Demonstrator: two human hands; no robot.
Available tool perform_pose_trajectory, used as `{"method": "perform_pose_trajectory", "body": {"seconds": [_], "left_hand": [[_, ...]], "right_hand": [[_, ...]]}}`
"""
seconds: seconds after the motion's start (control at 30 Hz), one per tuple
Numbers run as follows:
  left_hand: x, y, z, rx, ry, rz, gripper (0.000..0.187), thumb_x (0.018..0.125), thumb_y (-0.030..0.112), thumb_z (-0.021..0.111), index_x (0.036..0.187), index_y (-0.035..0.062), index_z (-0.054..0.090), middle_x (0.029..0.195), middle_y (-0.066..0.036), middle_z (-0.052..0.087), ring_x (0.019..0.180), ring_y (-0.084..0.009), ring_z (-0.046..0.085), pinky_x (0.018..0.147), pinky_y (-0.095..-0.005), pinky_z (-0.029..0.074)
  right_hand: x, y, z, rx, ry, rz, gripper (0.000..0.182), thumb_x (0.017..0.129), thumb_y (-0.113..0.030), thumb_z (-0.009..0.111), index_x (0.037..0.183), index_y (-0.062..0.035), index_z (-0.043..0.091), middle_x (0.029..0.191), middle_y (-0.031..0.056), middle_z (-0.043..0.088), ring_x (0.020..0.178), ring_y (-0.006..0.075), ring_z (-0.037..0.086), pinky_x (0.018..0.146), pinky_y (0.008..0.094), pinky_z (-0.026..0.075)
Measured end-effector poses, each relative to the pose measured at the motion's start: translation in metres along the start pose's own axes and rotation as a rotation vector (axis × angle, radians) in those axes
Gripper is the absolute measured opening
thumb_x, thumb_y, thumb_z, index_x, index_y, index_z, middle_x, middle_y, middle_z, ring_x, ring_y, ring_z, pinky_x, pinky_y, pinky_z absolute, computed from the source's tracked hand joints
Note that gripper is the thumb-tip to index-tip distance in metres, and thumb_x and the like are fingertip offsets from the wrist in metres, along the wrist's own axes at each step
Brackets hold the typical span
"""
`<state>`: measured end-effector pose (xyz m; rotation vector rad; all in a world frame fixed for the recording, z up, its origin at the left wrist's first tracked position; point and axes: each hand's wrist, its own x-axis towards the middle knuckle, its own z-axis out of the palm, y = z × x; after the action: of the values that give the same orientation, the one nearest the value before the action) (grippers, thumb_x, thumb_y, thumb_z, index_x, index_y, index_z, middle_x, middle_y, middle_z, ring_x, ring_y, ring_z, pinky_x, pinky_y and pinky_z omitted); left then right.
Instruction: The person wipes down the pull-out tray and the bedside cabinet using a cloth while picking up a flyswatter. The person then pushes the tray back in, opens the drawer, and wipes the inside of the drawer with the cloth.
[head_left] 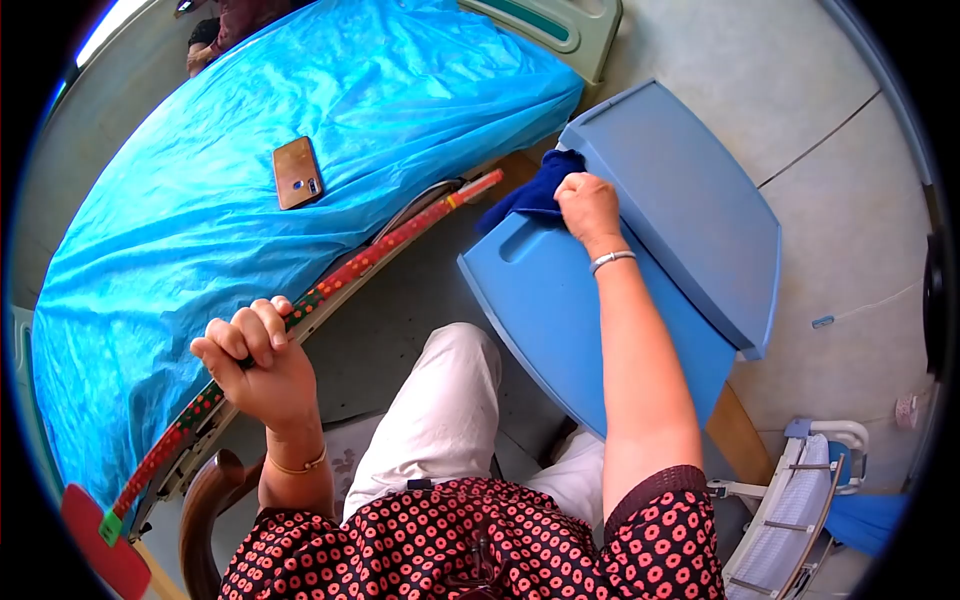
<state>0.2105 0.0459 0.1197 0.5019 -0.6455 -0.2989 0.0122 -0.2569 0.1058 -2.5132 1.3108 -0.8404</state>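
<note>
My right hand [590, 208] is closed on a dark blue cloth [540, 190] at the left edge of a blue bedside cabinet [680, 200]. A lighter blue panel with an oval recess [560, 290] lies under my right forearm. At the left, the curled fingers of my left hand [255, 350] are wrapped round a long red, green and dotted stick [390, 242], which runs slantwise along the bed's side. A flat red piece [100, 535] shows at the stick's lower end.
A bed with a blue sheet [200, 200] fills the upper left, with a phone [297, 172] on it. Part of another person [240, 25] shows beyond. A wooden chair arm [210, 520] is at lower left, a white rack [790, 520] at lower right.
</note>
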Motion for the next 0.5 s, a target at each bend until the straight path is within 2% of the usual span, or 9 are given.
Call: {"method": "perform_pose_trajectory", "body": {"seconds": [0.03, 0.1, 0.23, 0.43, 0.5], "left_hand": [[-0.001, 0.000, -0.001, -0.006, 0.001, 0.001, 0.043, 0.097, 0.039, 0.026, 0.063, 0.0153, 0.034, 0.051, 0.003, 0.028, 0.055, -0.0128, 0.034, 0.073, -0.0342, 0.038], [-0.002, -0.001, -0.004, 0.002, 0.064, -0.065, 0.042, 0.097, 0.039, 0.027, 0.063, 0.0153, 0.034, 0.051, 0.003, 0.028, 0.055, -0.0127, 0.034, 0.072, -0.0339, 0.038], [-0.003, -0.005, -0.005, -0.003, 0.082, -0.083, 0.042, 0.097, 0.039, 0.027, 0.064, 0.0153, 0.034, 0.050, 0.003, 0.028, 0.054, -0.0126, 0.034, 0.071, -0.0337, 0.038], [-0.005, -0.004, 0.000, 0.012, 0.017, -0.024, 0.043, 0.097, 0.041, 0.023, 0.064, 0.0146, 0.033, 0.050, 0.002, 0.029, 0.053, -0.0132, 0.035, 0.070, -0.0349, 0.039], [-0.006, -0.003, 0.002, 0.013, 0.008, -0.024, 0.044, 0.097, 0.041, 0.023, 0.064, 0.0148, 0.033, 0.050, 0.002, 0.028, 0.053, -0.0133, 0.035, 0.070, -0.0351, 0.039]], "right_hand": [[-0.004, -0.004, 0.000, -0.011, -0.065, -0.006, 0.015, 0.071, -0.013, 0.050, 0.063, -0.0090, 0.063, 0.077, 0.0149, 0.062, 0.072, 0.0337, 0.058, 0.066, 0.0418, 0.047], [-0.023, -0.020, 0.005, 0.002, -0.035, -0.155, 0.015, 0.071, -0.012, 0.050, 0.062, -0.0081, 0.061, 0.074, 0.0147, 0.061, 0.069, 0.0339, 0.058, 0.064, 0.0423, 0.047], [-0.054, -0.051, 0.001, 0.185, -0.069, -0.169, 0.012, 0.071, -0.008, 0.050, 0.061, -0.0061, 0.057, 0.068, 0.0147, 0.058, 0.066, 0.0332, 0.057, 0.063, 0.0429, 0.047], [-0.107, -0.071, -0.022, 0.201, -0.185, -0.240, 0.011, 0.073, -0.008, 0.052, 0.062, -0.0058, 0.054, 0.066, 0.0145, 0.056, 0.064, 0.0345, 0.056, 0.058, 0.0430, 0.046], [-0.123, -0.070, -0.036, 0.217, -0.140, -0.226, 0.011, 0.070, -0.002, 0.046, 0.060, -0.0034, 0.052, 0.064, 0.0143, 0.054, 0.059, 0.0329, 0.054, 0.055, 0.0401, 0.044]]}}
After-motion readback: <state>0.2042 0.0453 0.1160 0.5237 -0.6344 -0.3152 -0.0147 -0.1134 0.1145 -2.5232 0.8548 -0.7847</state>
